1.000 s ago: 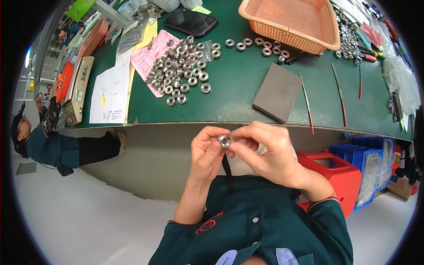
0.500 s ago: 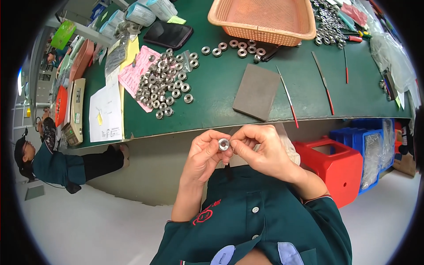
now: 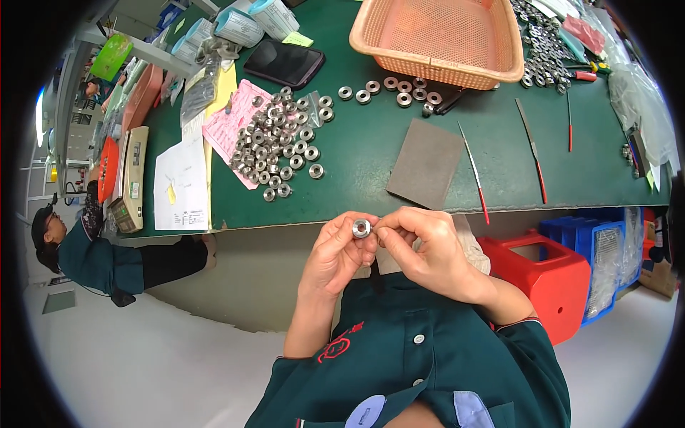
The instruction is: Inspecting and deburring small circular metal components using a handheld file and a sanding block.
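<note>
In the head view, a flat grey-brown block (image 3: 426, 164) is seen lying on a green table (image 3: 357, 192); nearer the wearer than the block and a little to its left, a small metal ring (image 3: 355, 229) is held in front of the table's edge, its hole facing the camera; the ring is pinched between the thumb and fingers of the left hand (image 3: 330, 253), which are closed around it; the right hand (image 3: 439, 250) is held just on the near side of the block, its thumb and forefinger brought together at the ring's right side; whether anything thin is gripped between them cannot be told.

To the left of the block, a heap of similar rings (image 3: 267, 143) is spread partly over a pink sheet (image 3: 221, 135); beyond the block, a few loose rings (image 3: 404, 99) are scattered beside an orange basket (image 3: 437, 65); to the block's right, three slim red-handled tools (image 3: 531, 146) are laid apart; beyond it and to the left, a dark phone (image 3: 284, 63) is placed.
</note>
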Available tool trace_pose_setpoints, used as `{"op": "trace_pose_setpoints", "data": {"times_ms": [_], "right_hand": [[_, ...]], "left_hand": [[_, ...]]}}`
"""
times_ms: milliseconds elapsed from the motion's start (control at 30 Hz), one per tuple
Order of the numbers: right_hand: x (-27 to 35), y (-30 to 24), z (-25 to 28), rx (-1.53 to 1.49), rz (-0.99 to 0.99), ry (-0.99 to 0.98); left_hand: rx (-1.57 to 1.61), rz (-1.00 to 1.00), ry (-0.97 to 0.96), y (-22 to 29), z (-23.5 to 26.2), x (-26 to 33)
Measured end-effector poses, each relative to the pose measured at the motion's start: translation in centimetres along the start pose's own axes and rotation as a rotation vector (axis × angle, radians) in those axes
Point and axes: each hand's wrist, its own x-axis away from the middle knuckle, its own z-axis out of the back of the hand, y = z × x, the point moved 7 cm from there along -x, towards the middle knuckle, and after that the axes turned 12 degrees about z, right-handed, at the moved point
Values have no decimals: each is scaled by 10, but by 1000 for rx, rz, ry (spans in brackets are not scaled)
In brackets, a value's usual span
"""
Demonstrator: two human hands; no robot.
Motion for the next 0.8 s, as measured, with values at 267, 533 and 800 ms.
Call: {"op": "trace_pose_setpoints", "data": {"times_ms": [267, 533, 800], "right_hand": [[-16, -18, 3, 207, 201, -106], [-21, -40, 30, 383, 316, 108], [14, -58, 96, 280, 448, 421]], "left_hand": [[-96, 36, -9, 1, -8, 0], [-187, 71, -59, 4, -22, 5], [-532, -67, -840, 45, -178, 29]]}}
